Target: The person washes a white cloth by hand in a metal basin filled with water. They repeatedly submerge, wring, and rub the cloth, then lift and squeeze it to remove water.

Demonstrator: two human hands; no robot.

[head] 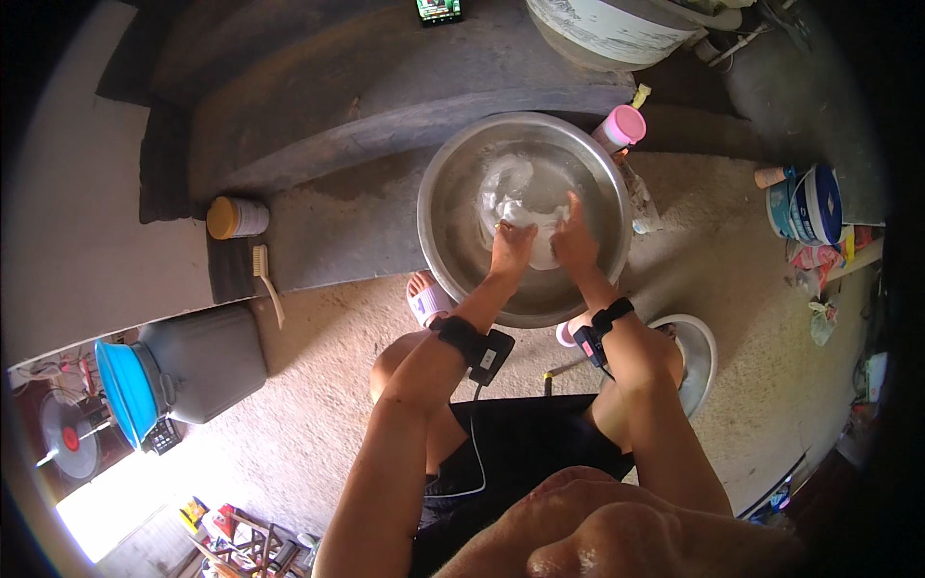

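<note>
A wide metal basin (524, 317) stands before me, holding cloudy water and a wet white cloth (522, 212). My left hand (512, 249) is inside it with fingers curled around part of the cloth. Just to the right, my right hand (576, 242) touches the cloth's right end. Its index finger points up and away; motion blur hides whether the other fingers grip. Part of the cloth lies under the water, its outline unclear. Black straps with small boxes circle both forearms.
A pink-lidded container (623, 128) adjoins the basin's upper right rim. Behind is a dark ledge (361, 123) bearing a phone (439, 11) and a large white tub (614, 32). Leftward are a yellow-lidded jar (237, 218) and scrub brush (267, 282). A white bucket (699, 365) stands beside my right leg.
</note>
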